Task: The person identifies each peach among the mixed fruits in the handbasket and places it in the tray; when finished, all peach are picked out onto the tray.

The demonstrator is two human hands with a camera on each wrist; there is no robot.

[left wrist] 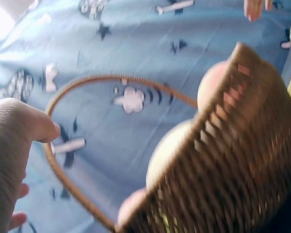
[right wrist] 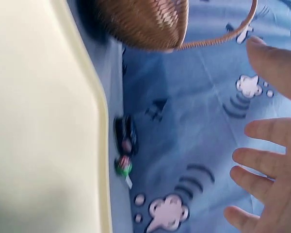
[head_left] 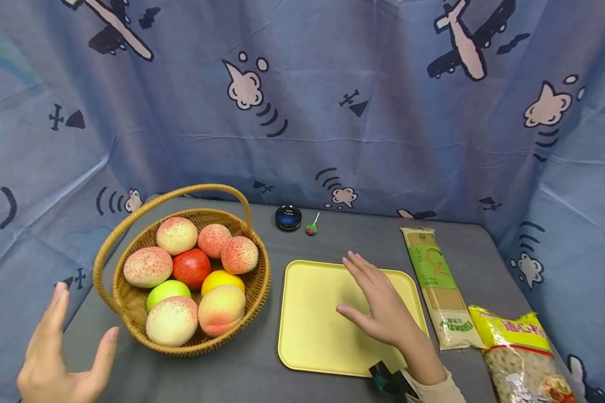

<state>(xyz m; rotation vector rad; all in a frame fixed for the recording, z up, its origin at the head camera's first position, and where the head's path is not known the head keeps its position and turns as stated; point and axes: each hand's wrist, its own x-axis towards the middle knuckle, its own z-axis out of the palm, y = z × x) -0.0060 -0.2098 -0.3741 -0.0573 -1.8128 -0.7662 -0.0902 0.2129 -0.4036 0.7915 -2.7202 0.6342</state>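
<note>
A wicker basket [head_left: 191,351] full of peaches and other fruit stands on the left half of the table, its handle arched up. Inside are a red apple [head_left: 192,268], a green fruit [head_left: 168,292], a yellow fruit [head_left: 223,281] and several peaches [head_left: 172,321]. My left hand [head_left: 63,358] is raised at the basket's left, thumb spread from straight fingers, holding nothing. Over the yellow tray [head_left: 312,319] hovers my right hand [head_left: 380,305], fingers extended and nothing in them. In the right wrist view the spread fingers [right wrist: 262,162] of that hand show apart from the tray.
Behind the tray sit a dark round tuna tin [head_left: 288,218] and a green lollipop [head_left: 312,228]. Along the right side lie a long noodle packet [head_left: 436,280] and a yellow-topped bag of pasta [head_left: 521,358]. Blue printed curtain [head_left: 302,112] encloses the table's back and sides.
</note>
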